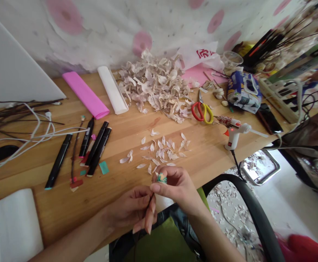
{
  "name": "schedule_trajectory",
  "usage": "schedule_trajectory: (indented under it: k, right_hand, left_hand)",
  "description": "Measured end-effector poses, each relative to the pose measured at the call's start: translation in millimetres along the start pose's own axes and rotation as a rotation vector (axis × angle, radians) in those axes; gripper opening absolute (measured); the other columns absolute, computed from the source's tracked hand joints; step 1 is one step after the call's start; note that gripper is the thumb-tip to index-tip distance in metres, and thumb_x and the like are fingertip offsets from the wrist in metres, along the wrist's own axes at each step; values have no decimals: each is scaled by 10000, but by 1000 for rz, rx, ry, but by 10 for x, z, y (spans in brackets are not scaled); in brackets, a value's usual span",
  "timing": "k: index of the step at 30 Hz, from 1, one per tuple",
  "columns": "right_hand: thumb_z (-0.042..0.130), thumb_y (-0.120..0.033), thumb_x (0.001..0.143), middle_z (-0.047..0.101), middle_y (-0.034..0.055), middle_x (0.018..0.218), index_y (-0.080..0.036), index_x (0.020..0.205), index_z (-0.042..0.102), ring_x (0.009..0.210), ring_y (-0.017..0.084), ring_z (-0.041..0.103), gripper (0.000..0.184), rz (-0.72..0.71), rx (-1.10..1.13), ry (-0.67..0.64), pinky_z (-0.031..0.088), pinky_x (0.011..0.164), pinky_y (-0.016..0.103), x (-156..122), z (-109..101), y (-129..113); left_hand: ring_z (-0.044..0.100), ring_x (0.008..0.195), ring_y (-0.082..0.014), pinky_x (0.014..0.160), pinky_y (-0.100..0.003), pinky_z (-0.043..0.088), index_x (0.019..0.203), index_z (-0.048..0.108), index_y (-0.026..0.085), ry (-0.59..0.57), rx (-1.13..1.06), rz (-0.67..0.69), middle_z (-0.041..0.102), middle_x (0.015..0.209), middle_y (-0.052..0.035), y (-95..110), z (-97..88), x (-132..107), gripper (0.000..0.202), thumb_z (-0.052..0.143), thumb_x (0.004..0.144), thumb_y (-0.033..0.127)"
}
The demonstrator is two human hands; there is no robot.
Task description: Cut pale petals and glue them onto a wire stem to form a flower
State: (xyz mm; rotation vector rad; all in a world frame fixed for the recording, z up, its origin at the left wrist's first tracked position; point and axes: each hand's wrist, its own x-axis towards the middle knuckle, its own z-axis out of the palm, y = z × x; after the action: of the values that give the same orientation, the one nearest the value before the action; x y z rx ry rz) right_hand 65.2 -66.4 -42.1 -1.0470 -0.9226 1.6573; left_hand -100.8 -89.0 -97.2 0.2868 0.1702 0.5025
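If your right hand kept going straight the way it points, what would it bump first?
The right hand would probably reach the loose pale petals on the wooden table first, though its height above them is unclear.

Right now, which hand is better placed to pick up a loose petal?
Probably the right hand: nearer the scattered petals, though pinching a green wrapped piece; the left hand holds a dark stem.

Wooden table (210, 153) holds petals (153, 85), markers (98, 149), glue gun (234, 133).
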Motion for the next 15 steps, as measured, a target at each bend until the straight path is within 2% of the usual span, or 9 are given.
schedule_trajectory:
  k: [6, 11, 15]
  right_hand:
    - [936, -432, 659, 637, -20, 708, -220, 670, 617, 640, 134, 587, 383, 16, 25, -89, 504, 630, 267, -2, -49, -20]
    - [865, -434, 759, 620, -8, 743, -214, 694, 641, 679, 140, 564, 321, 47, -27, -95, 476, 683, 277, -23, -69, -55]
    - [832, -478, 784, 624, 11, 775, -211, 734, 678, 749, 169, 575, 313, 16, -71, -127, 461, 722, 298, -44, -87, -89]
  left_hand:
    - [400, 325, -31, 544, -214, 344, 851, 676, 170, -10, -26, 22, 681, 560, 52, -11, 31, 14, 274, 632, 964, 416]
    - [397, 325, -33, 541, -213, 341, 839, 678, 153, 2, -32, 22, 685, 555, 33, -6, 39, 21, 280, 645, 958, 404]
    - [401, 330, -27, 523, -203, 322, 842, 696, 151, 7, -38, 36, 698, 569, 30, -7, 34, 16, 262, 662, 953, 386]
